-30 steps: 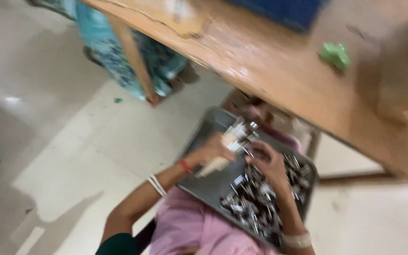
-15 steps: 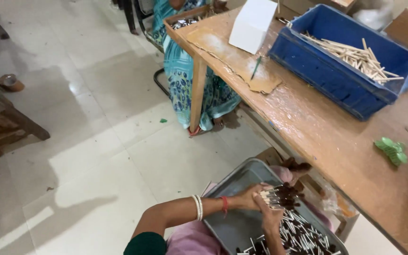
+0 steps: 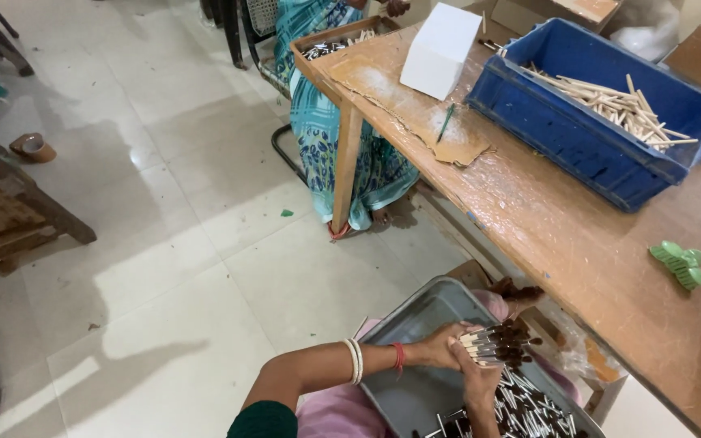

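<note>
my left hand [image 3: 440,347] and right hand [image 3: 474,380] both close around a bundle of thin pale sticks with dark tips [image 3: 496,344], held just over the grey metal tray [image 3: 415,312] on my lap, above loose sticks [image 3: 529,410]. a long wooden table [image 3: 578,243] stands beside it, carrying a blue plastic crate [image 3: 578,138].

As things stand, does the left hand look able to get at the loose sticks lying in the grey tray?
Probably yes. The left hand sits just above the grey tray on the lap, with the loose sticks close by and nothing between. But it helps the right hand grip a bundle of sticks, so it isn't free.
</note>
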